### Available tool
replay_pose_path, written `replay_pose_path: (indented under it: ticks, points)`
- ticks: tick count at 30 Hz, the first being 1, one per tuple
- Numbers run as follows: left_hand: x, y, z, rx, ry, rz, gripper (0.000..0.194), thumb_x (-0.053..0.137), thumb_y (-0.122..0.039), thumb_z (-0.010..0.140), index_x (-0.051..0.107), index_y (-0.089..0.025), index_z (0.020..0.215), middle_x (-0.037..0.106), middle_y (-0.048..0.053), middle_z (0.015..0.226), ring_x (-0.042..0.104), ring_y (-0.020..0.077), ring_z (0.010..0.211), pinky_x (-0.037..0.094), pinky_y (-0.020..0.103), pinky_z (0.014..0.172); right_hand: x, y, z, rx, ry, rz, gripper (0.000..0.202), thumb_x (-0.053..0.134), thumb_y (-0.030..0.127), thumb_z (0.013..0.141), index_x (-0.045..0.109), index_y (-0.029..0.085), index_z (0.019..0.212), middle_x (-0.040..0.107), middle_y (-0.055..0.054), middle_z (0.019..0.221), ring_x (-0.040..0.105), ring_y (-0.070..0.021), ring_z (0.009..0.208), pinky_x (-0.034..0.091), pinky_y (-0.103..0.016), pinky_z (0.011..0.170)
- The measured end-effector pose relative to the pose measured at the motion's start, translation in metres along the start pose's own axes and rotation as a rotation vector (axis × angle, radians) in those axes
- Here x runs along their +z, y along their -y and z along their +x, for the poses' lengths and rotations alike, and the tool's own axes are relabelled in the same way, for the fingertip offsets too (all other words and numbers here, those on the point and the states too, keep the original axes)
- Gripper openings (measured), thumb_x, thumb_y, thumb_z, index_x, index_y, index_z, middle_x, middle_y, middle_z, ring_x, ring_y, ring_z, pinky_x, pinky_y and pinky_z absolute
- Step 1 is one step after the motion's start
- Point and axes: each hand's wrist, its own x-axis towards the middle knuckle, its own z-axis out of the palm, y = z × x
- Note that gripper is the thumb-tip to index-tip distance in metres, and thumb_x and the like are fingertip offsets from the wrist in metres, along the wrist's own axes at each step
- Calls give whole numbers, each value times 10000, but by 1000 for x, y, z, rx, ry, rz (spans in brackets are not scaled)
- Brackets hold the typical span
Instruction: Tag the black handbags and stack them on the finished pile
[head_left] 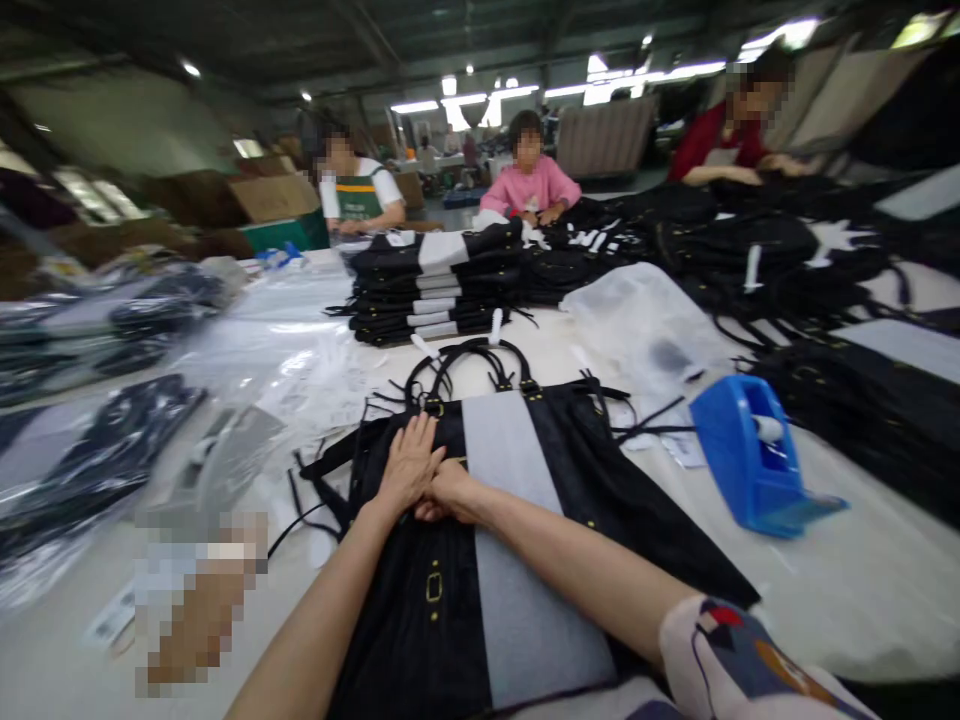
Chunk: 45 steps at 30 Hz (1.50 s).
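Observation:
A black handbag [555,450] lies flat before me, with gold buckles and a grey strip [517,520] down its middle. Its two handles [517,352] point away from me, and thin black cords hang from both sides. My left hand [409,468] rests open on the upper left of the bag, fingers stretched toward the handles. Against it, my right hand [456,492] is closed, its fingers curled by the bag's left front; whatever they grip is hidden. A gold buckle [434,588] shows on the leather below both hands.
A blue tape dispenser [750,460] stands to the right, a grey dispenser [225,465] to the left. Stacked black bags [435,290] and a clear plastic bag [645,320] lie beyond. Wrapped bags [97,450] fill the left side. Several people work across the table.

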Motion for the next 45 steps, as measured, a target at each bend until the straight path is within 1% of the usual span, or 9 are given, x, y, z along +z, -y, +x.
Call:
replay_pose_path:
  ticks: [5,8,11,15,19,25,34,38,45]
  points:
    - [18,4,-6,111,-179,134,585,289,-329,842,292,-25,1341,247,190,1412,195,285,1322,204,470,1041,-71,38,-50,-207,-30,-250,113,544,168,735,601,142,829,605,2,571,581,-118,502,477,-220,539]
    - [22,2,-6,110,-247,132,610,245,-371,856,263,-14,1349,223,191,1421,188,288,1324,184,470,1045,-153,46,-90,-477,-486,-878,177,453,206,828,600,163,915,644,-69,898,609,-161,822,443,-279,788]
    - [24,1,-6,123,-266,113,619,222,-388,862,232,-24,1363,189,178,1435,169,281,1330,164,463,1053,-232,19,-119,29,-845,-1318,227,439,233,844,576,106,974,617,-161,978,580,-247,931,418,-344,820]
    - [25,2,-5,132,-280,107,621,215,-395,868,225,-24,1365,183,180,1436,165,284,1330,156,463,1055,-285,-42,-135,236,-932,-1358,338,457,257,840,533,-10,1033,573,-268,1005,557,-324,951,424,-394,790]
    - [24,2,-6,140,-290,107,613,214,-391,871,234,-26,1363,199,177,1433,181,279,1327,166,456,1055,-290,-76,-136,222,-917,-1407,397,338,101,847,407,-12,1221,549,-247,1086,521,-285,1023,388,-373,861]
    - [23,0,-6,144,-292,111,619,219,-399,866,284,-6,1341,224,184,1424,202,282,1320,169,447,1056,-293,-73,-147,231,-889,-1495,472,280,-15,792,374,22,1253,608,-218,993,593,-231,908,430,-299,764]
    - [26,23,8,62,-164,11,656,208,-460,830,332,-41,1321,344,164,1377,291,256,1287,264,431,1032,-286,-37,-190,-4,-1132,-1184,256,465,295,809,625,173,969,665,-93,823,614,-233,786,435,-304,678]
    - [12,22,13,38,-73,-22,641,209,-451,843,316,-50,1330,361,160,1367,296,242,1286,284,412,1030,-279,-17,-196,-284,-880,-631,298,543,405,738,642,162,881,648,-36,757,573,-161,654,424,-249,572]
    - [-44,-28,11,93,-156,-177,448,380,-382,839,515,-142,1192,444,112,1319,305,250,1279,263,440,1040,-227,15,-171,-344,-561,-216,378,658,438,620,649,137,847,615,-18,697,499,-108,563,372,-218,493]
